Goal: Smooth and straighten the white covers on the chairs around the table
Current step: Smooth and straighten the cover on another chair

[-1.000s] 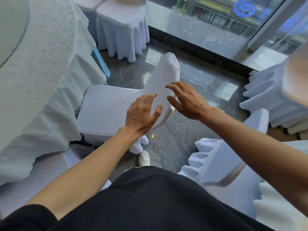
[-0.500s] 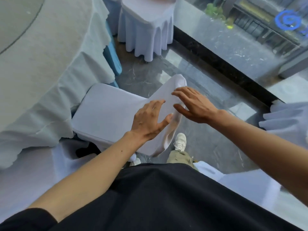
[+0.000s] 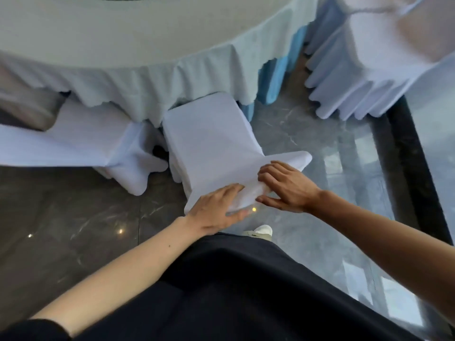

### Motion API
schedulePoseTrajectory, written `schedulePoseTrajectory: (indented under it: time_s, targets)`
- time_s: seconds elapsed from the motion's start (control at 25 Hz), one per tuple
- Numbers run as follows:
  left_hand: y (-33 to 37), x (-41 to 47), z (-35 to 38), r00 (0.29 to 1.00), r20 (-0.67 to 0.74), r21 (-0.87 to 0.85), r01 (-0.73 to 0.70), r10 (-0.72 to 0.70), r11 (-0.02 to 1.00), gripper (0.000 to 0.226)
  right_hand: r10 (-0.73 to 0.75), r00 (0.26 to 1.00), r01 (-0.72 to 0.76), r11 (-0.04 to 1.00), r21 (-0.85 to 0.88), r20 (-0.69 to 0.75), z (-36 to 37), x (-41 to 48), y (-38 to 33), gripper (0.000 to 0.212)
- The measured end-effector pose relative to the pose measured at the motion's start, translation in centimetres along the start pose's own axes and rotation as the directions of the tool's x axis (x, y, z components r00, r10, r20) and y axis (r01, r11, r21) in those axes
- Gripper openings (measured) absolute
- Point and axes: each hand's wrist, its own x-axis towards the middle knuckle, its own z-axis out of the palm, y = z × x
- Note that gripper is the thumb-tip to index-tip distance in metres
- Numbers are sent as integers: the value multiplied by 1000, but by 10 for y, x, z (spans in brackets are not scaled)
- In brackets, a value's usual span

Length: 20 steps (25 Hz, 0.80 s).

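A chair in a white cover stands pushed toward the round table, its seat facing the table and its backrest top nearest me. My left hand grips the left part of the backrest top, fingers over the cloth and thumb under its edge. My right hand holds the right part of the same top edge, fingers curled on the fabric, thumb below. The cloth bunches slightly between my hands.
A second white-covered chair stands to the left, a third with a pleated skirt at the upper right. The table's pale cloth hangs over a blue underskirt. Dark polished floor lies around; my shoe is below the chair.
The view has swung so the chair now faces the table straight ahead. Both hands have come down from open above the backrest to gripping its top edge.
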Motion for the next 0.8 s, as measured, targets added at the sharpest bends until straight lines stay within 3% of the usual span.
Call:
schedulePoseTrajectory:
  time_s: [0.28,0.48,0.8]
  targets:
    - [-8,13,26,900,-392,217,-108,188,970,38,-106,993,108,994,-26,42,0,10,20,58]
    - [-33,29,28,832,-438,323,-209,341,923,33,-148,988,149,988,-31,45,-1,27,34,52]
    - [-53,125,-34,821,-483,307,-166,303,937,33,55,996,-44,985,-165,63,-30,96,100,56]
